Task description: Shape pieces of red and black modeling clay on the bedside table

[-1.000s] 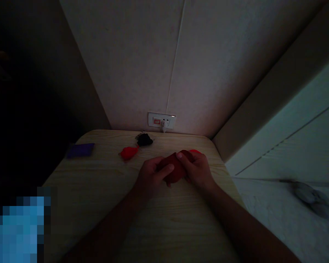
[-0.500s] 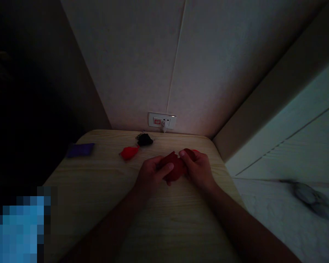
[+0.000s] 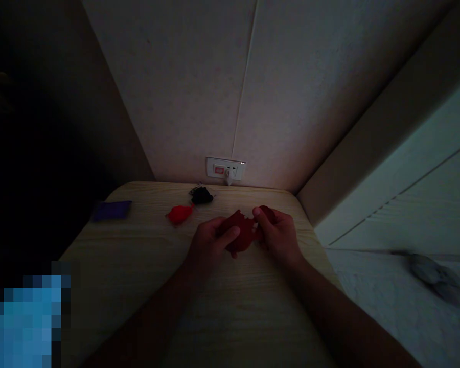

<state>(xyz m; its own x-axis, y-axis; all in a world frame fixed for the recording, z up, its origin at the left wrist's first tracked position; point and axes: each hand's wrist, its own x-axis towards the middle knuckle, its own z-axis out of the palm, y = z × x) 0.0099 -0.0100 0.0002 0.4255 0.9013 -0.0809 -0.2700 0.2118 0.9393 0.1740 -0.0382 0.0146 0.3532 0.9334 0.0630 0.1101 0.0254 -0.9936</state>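
A dark red, soft-looking flat piece [image 3: 244, 236] with a rounded lower edge and a jagged upper edge is stretched between my hands, just above the table; its kind is unclear in the dim light. My left hand [image 3: 210, 241] is closed on its left side, thumb lying on top. On the right, my right hand [image 3: 279, 234] pinches another part of it, and a rounded dark red portion shows past the thumb. Small gaps appear in the red material near the right fingers. Further back lie a bright red bundle [image 3: 180, 214] and a black bundle [image 3: 202, 196].
The pale wooden table [image 3: 157, 276] meets the wall at the back, under a socket plate [image 3: 226, 168] with a white plug in it. A purple packet [image 3: 112, 210] rests near the left edge. A pale cabinet [image 3: 406, 179] stands on the right.
The red piece is pulled slightly wider, and the gaps near my right fingers show more. My left hand has shifted a little to the left; both hands keep their grip.
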